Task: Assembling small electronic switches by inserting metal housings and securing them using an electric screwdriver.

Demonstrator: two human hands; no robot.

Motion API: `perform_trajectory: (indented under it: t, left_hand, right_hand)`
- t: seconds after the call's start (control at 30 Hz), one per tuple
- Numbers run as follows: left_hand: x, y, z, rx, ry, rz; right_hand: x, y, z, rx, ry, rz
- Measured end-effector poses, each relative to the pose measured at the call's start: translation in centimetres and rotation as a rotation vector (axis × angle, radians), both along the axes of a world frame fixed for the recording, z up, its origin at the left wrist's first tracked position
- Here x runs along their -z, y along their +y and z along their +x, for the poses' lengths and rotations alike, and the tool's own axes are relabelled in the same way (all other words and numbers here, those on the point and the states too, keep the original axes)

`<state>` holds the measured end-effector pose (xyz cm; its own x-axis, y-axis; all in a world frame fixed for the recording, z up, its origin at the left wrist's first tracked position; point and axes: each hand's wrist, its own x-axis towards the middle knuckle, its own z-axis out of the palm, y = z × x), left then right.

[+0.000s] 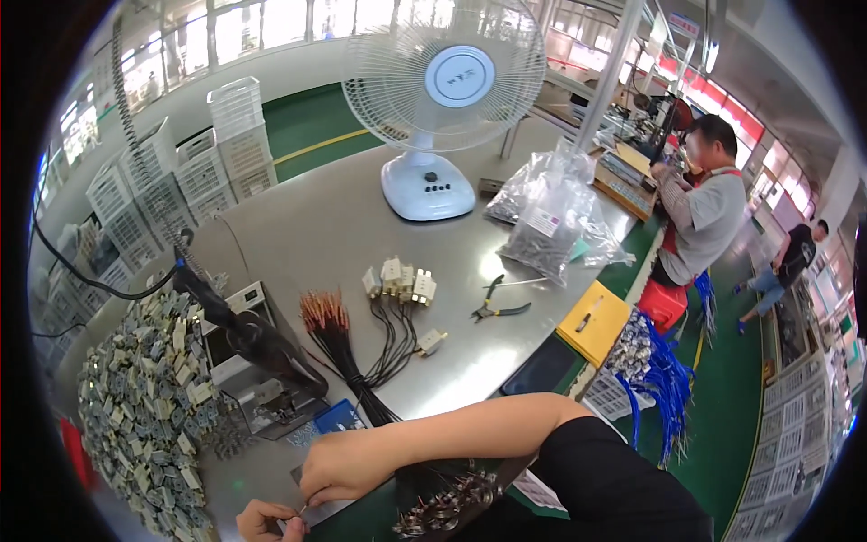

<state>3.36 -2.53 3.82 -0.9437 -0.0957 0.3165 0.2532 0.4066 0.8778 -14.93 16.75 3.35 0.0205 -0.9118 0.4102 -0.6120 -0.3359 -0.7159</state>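
Note:
At the bench's near edge, my left hand (265, 522) is closed in a pinch, partly cut off by the lower rim. My right hand (341, 468) pinches a thin wire-like piece right beside the left fingertips; what the left fingers hold is too small to make out. Beyond my right hand lies a bundle of black wires (348, 366) with copper-coloured ends, its near part hidden by my forearm. Black leads with cream connector blocks (397, 278) lie against it. A small blue tray (340, 416) sits just past my right wrist. Below my forearm is a bunch of shiny metal-ended leads (447, 508).
A bench machine with a black lever (257, 343) stands by a large heap of connector blocks (149, 397). Farther off are a fan (429, 185), pliers (498, 307), plastic bags (546, 226) and a yellow folder (591, 321). A co-worker (709, 212) works at the right.

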Motion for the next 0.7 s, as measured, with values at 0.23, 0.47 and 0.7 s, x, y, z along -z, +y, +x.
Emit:
perform_trajectory:
  t: [0.23,0.47,0.7]
  left_hand:
    - [4.2,-2.3,1.2,-0.03,-0.101,0.206]
    - [1.2,-0.7,-4.9,0.071,0.009,0.034]
    - [1.3,2.0,-4.4,0.396,-0.226,0.76]
  right_hand:
    - [-0.7,0.6,-0.7,0.055,-0.097,0.025]
    - [-2.5,1.2,-2.1,0.225,0.111,-0.094]
    - [-2.8,1.4,-2.3,0.253,-0.18,-0.007]
